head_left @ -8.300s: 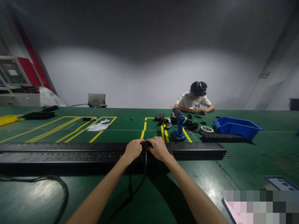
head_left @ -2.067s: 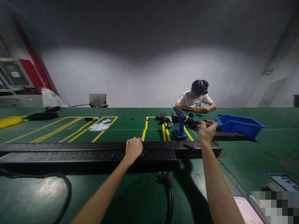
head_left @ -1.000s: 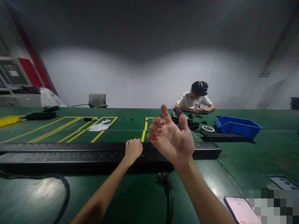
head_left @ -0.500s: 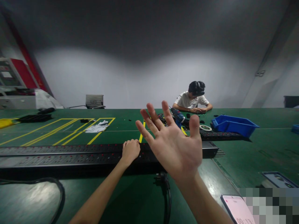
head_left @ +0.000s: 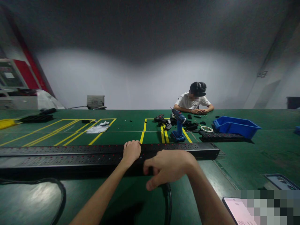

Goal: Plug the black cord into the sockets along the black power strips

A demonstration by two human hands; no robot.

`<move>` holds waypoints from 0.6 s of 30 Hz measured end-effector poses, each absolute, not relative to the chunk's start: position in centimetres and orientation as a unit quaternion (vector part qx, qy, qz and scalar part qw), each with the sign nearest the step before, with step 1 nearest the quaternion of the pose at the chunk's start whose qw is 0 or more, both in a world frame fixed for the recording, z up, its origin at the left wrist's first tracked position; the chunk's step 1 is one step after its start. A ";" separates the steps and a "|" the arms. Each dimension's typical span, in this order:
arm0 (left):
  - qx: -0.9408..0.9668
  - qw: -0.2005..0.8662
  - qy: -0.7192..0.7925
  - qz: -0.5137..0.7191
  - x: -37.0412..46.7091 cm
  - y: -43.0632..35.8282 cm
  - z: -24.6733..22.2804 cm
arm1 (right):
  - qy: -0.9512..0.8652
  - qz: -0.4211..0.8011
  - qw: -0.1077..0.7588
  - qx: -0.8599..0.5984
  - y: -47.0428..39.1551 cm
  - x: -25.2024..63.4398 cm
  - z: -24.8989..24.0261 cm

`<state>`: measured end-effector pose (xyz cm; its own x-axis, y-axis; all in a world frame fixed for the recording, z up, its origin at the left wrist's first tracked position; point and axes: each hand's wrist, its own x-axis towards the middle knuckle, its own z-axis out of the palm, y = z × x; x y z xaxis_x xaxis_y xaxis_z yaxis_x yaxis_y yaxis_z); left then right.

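Right hand just dropped from a raised palm — half-curled, looks empty, so it's back by the cord, lower center. Left hand's over the power strips, mid-frame — can't tell its grip.

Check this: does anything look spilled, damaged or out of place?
Nothing looks spilled; the power strips show no visible damage. Black parts lie jumbled beside the blue drill; crumpled white sheets lie askew over a yellow line.
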<state>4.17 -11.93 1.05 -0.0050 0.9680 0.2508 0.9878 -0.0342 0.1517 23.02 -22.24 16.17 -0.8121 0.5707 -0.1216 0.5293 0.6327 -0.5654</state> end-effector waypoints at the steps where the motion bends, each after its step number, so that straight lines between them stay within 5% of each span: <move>1: -0.703 0.038 -0.693 -0.154 4.2 -11.8 0.9 | -0.891 0.203 -0.019 -0.406 -21.7 22.9 15.3; 3: -0.701 0.046 -0.691 -0.174 4.1 -11.4 0.6 | -0.847 0.114 -0.089 -0.511 -20.4 22.3 13.6; 6: -0.701 0.051 -0.686 -0.190 4.0 -11.1 0.3 | -0.809 0.192 -0.216 -0.511 -18.6 21.6 11.7; 13: -0.701 0.046 -0.683 -0.199 3.8 -11.0 0.0 | -0.829 0.177 -0.248 -0.469 -16.9 20.0 8.1; 18: -0.701 0.047 -0.685 -0.195 3.9 -11.1 0.1 | -0.810 0.203 -0.356 -0.420 -16.9 18.7 6.7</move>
<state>3.89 -11.08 0.08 -0.0135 0.9412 0.3375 0.9779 -0.0580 0.2007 18.73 -16.93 6.70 -0.3942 0.5359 -0.7466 0.8242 0.5655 -0.0292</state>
